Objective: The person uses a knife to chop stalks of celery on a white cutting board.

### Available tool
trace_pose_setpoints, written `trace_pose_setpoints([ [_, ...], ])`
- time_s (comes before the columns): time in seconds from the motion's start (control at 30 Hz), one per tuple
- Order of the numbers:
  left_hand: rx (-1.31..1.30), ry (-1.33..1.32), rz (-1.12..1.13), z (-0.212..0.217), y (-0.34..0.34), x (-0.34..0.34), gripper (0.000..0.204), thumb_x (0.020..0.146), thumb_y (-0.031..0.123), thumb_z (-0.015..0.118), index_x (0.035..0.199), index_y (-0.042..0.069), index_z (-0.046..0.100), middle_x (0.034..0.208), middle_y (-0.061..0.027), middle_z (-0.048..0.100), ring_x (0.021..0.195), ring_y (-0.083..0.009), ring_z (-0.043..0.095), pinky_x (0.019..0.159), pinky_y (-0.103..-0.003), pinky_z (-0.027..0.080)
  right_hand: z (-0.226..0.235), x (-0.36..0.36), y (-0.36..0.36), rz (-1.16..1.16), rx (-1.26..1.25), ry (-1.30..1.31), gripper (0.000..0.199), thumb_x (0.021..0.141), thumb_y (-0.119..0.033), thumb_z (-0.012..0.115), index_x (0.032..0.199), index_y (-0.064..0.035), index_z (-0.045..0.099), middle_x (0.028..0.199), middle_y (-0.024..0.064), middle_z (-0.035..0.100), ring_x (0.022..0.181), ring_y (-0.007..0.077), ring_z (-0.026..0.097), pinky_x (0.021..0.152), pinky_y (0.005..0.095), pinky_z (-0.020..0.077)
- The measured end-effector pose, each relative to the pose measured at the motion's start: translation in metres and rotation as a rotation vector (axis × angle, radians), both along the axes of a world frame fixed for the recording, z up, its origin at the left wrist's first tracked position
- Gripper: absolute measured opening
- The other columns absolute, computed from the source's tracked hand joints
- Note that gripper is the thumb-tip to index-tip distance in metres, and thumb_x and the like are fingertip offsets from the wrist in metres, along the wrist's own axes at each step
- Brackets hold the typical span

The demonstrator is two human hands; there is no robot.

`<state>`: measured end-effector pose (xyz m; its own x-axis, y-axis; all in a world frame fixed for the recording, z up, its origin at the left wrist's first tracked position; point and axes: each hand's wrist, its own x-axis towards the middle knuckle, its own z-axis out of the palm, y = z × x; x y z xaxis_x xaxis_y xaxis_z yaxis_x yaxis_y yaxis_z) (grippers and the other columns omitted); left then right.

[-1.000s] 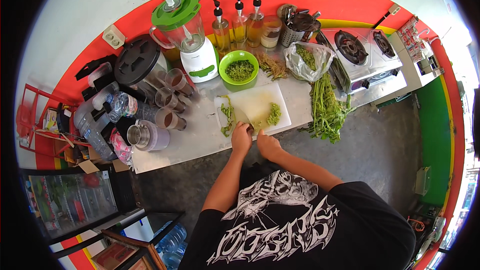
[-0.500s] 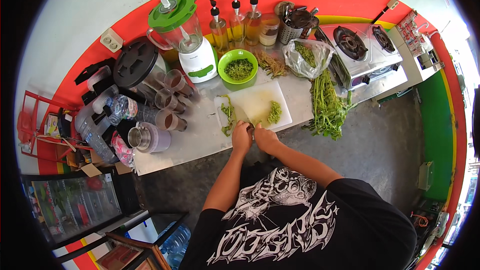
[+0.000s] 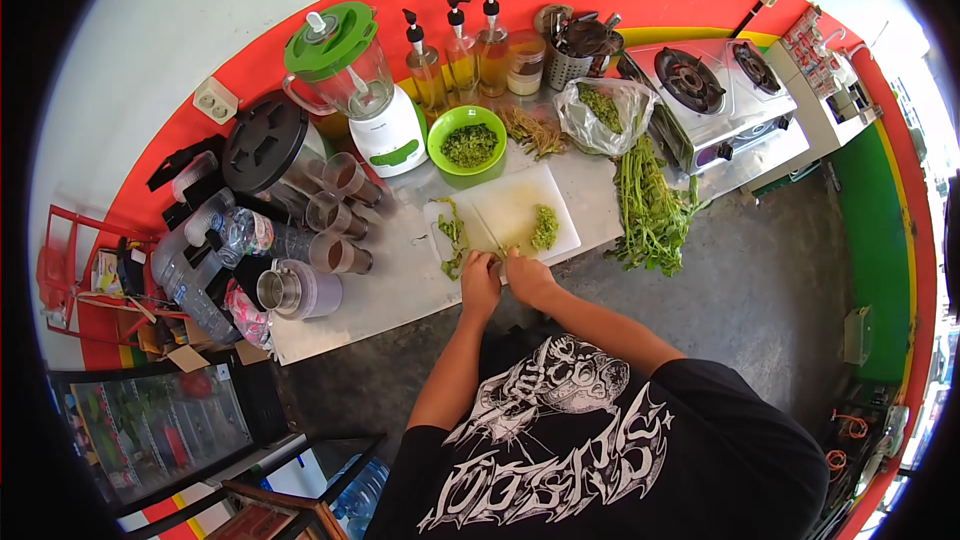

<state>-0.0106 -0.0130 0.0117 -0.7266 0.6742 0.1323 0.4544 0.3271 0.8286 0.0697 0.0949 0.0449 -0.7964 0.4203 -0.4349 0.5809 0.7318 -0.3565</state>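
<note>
My left hand is closed at the near edge of a white cutting board; what its fingers hold is hidden. Close beside it, my right hand is closed at the base of a knife, whose thin blade slants up and left over the board. The handle is mostly covered. Long green stalks lie at the board's left, and a small heap of chopped greens sits at its right. Behind the board, a green bowl contains more chopped greens.
A blender, pump bottles and a plastic bag of greens stand along the back. Leafy stalks hang over the counter's edge near a gas stove. Dark-filled cups and a flask are at left.
The view has shifted slightly, so the counter sits a little lower and left. Both hands stay close together at the board's near edge; the blade shows more plainly now.
</note>
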Motion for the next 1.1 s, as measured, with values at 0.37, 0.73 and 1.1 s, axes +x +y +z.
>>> trace_pose_setpoints([
  [0.37, 0.034, 0.023, 0.077, -0.001, 0.002, 0.005, 0.006, 0.086, 0.003, 0.063, 0.092, 0.001, 0.063, 0.088, -0.0151, 0.057, 0.079, -0.0337, 0.059, 0.071, -0.042, 0.048, -0.001, 0.024, -0.009, -0.059, -0.096, 0.019, 0.025, 0.09, -0.008, 0.054, 0.109, 0.0037, 0.044, 0.093, 0.032, 0.068, 0.09, 0.0475, 0.068, 0.078, 0.054, 0.0561],
  [0.73, 0.006, 0.05, -0.01, 0.001, 0.002, 0.002, 0.008, 0.087, 0.006, 0.064, 0.093, 0.0, 0.064, 0.09, -0.0151, 0.059, 0.076, -0.0344, 0.06, 0.069, -0.041, 0.048, -0.001, 0.01, -0.013, -0.036, -0.026, 0.02, 0.028, 0.09, -0.007, 0.056, 0.113, 0.005, 0.043, 0.093, 0.0286, 0.069, 0.089, 0.0443, 0.07, 0.078, 0.0498, 0.0579],
  [1.1, 0.097, -0.02, 0.097, -0.006, -0.002, 0.001, 0.005, 0.086, 0.0, 0.062, 0.088, -0.002, 0.058, 0.082, -0.0145, 0.056, 0.068, -0.0285, 0.057, 0.064, -0.038, 0.046, 0.004, 0.012, -0.011, 0.019, -0.042, 0.086, 0.024, 0.094, -0.011, 0.05, 0.111, 0.0052, 0.045, 0.091, 0.0297, 0.069, 0.087, 0.047, 0.069, 0.077, 0.0542, 0.0558],
])
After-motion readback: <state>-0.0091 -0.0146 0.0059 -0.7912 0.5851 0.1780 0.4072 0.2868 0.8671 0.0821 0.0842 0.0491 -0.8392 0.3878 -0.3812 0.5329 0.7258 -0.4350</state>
